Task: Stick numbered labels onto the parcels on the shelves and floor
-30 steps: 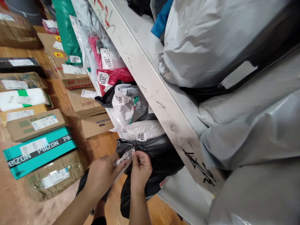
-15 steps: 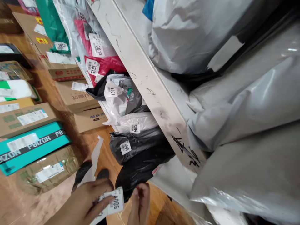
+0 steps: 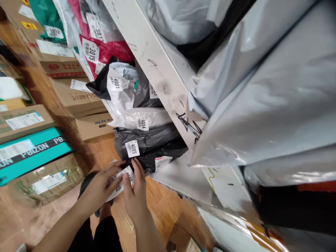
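While hands (image 3: 103, 183) (image 3: 135, 196) touch labels (image 3: 128, 172), shelf edge (image 3: 181, 188) near

Moderate indoor light falls on the left hand (image 3: 102, 187) and right hand (image 3: 136, 194), with the paper strip (image 3: 118, 189) at the grip slightly blurred; just above the grip the 4005 label (image 3: 132, 148) reads crisply, well to its right the grey bags (image 3: 262, 105) shine (brightest along some folds), and below right a carton (image 3: 180, 232) looks smeared

We read 4005 on a dark bag (image 3: 151, 137), 4004 on a white bag (image 3: 156, 117), POIZON on a teal box (image 3: 34, 164), AUX on a carton (image 3: 90, 132).
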